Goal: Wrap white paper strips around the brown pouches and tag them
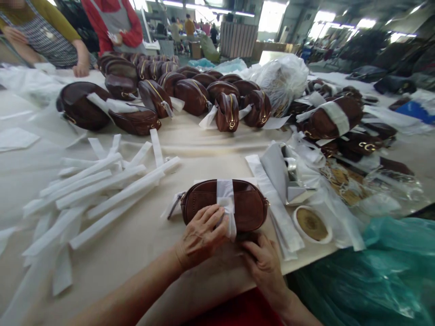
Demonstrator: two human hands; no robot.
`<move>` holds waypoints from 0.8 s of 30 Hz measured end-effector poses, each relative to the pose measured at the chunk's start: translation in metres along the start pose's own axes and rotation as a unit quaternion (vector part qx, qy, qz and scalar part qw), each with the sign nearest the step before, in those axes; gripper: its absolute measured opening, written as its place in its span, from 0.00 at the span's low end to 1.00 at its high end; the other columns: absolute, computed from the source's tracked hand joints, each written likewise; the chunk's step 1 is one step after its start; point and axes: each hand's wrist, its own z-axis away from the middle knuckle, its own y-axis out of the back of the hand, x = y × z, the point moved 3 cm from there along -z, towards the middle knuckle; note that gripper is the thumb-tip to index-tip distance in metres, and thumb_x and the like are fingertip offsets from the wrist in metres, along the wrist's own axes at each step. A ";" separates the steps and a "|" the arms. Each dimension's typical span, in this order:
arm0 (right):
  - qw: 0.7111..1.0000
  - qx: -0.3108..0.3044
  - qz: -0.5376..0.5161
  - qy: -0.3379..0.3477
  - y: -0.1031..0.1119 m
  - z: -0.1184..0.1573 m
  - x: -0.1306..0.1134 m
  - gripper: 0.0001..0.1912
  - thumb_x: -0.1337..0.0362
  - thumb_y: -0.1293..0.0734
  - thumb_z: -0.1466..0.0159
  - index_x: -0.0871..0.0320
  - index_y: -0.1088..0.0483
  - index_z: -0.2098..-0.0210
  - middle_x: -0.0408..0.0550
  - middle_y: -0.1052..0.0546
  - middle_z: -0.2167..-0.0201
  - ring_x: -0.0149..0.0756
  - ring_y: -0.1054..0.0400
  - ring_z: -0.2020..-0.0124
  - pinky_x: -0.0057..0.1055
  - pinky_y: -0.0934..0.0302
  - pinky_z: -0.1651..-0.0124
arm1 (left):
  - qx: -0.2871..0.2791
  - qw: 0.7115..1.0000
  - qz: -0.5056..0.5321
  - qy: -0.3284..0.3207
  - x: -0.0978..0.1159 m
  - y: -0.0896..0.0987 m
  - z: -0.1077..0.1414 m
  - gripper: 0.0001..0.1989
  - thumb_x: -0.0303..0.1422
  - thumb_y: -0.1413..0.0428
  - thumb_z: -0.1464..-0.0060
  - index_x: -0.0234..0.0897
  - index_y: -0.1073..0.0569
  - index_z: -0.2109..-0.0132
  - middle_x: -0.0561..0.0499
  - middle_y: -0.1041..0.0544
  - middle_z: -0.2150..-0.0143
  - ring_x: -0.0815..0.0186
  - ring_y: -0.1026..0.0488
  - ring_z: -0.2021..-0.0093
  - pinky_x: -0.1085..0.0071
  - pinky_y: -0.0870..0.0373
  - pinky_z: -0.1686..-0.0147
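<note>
A dark brown oval bag [249, 208] lies on the table in front of me, with a white paper strip [224, 190] wrapped across its middle. My left hand [205, 231] rests on the bag's lower front, its fingers extended over the strip's lower part. At the bag's bottom edge is my right hand [263, 258], fingers curled against the underside; what its fingertips hold, if anything, is hidden. A zipper pull wrapped in white tissue [175, 206] sticks out at the bag's left end.
Loose white strips [102, 181] are piled at left. Many brown bags [192, 96] stand along the back, with more heaped at right. A tape dispenser [288, 176], a round white-rimmed container [312, 224] and green plastic [390, 271] are at right. Two people stand back left.
</note>
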 end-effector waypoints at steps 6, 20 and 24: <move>0.981 0.059 -0.103 0.156 -0.005 -0.008 -0.015 0.16 0.77 0.45 0.39 0.58 0.28 0.63 0.50 0.27 0.68 0.38 0.34 0.66 0.31 0.33 0.67 | -0.001 1.000 -0.022 -0.003 0.000 0.000 -0.001 0.11 0.31 0.47 0.44 0.31 0.29 0.54 0.41 0.26 0.53 0.55 0.32 0.48 0.59 0.29 0.49; 0.983 0.034 -0.128 0.130 -0.004 -0.040 -0.022 0.11 0.76 0.44 0.35 0.61 0.32 0.65 0.50 0.29 0.68 0.35 0.40 0.66 0.30 0.37 0.64 | -0.021 0.998 -0.061 -0.022 0.002 -0.006 -0.003 0.13 0.25 0.51 0.42 0.27 0.29 0.52 0.37 0.28 0.50 0.52 0.33 0.46 0.57 0.29 0.50; 0.987 0.049 -0.124 0.093 -0.006 -0.041 -0.027 0.12 0.77 0.45 0.36 0.60 0.33 0.66 0.50 0.30 0.67 0.35 0.41 0.65 0.30 0.39 0.63 | -0.020 0.997 -0.065 -0.021 0.004 -0.007 -0.004 0.13 0.24 0.53 0.42 0.27 0.29 0.51 0.37 0.29 0.50 0.51 0.34 0.46 0.57 0.30 0.50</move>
